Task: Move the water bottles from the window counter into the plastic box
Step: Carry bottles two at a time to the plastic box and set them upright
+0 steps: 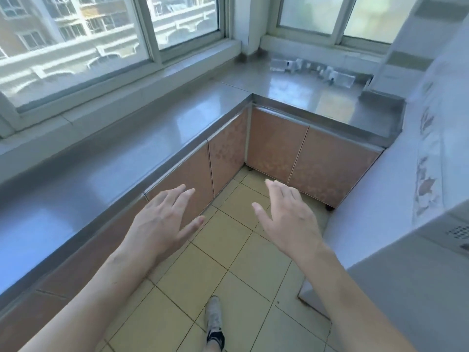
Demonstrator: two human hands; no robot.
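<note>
Several clear water bottles (312, 68) lie on their sides in a row at the far end of the steel window counter (162, 138), close under the right window. My left hand (162, 219) is held out over the counter's front edge, fingers spread, holding nothing. My right hand (286, 217) hovers over the tiled floor, also open and empty. Both hands are well short of the bottles. No plastic box is in view.
The L-shaped counter wraps the corner, with brown cabinet doors (312, 158) below. A white appliance (416, 262) with a floral side fills the right. Yellow floor tiles (228, 262) lie between, and my shoe (214, 323) shows at the bottom.
</note>
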